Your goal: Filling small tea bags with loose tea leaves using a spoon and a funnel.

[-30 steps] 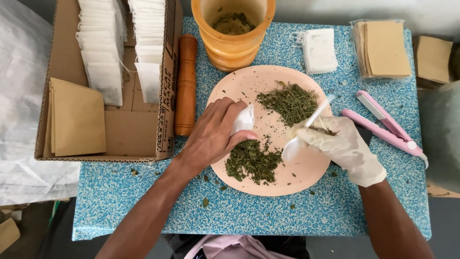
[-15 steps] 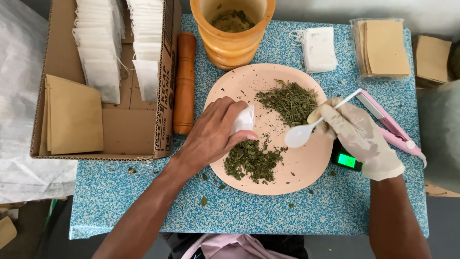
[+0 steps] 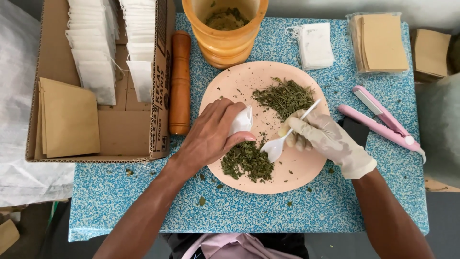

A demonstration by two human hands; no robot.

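- Left hand closed around a small white paper sachet, held over the round peach-coloured plate; mouth of the sachet hidden by the fingers, so impossible to tell how far open. Could pinch shut under that grip and turn away whatever gets tipped toward it.
- Right hand, in a thin pale glove, gripping a white plastic spoon by its slim handle, bowl just right of the left fingertips and above the near heap of dark green crumbled leaves. Slick glove on a thin handle: likely to twist and drop the load.
- Spoon bowl looks empty or nearly so; hard to tell. If scooped too full, likely to shed crumbs between heap and sachet.
- Beyond the right hand, a second heap of lighter, twiggy dried herb on the same plate; a careless sweep might blend the two heaps.
- Near heap close to the plate's front rim; a push toward the body may send leaves onto the blue speckled tabletop, where loose flecks already lie.
- Right of the right hand, a pink clamp-like sealing tool, near enough to be knocked by the forearm.
- Left of the left hand, a brown wooden pestle beside the cardboard box; round, so apt to roll if nudged.
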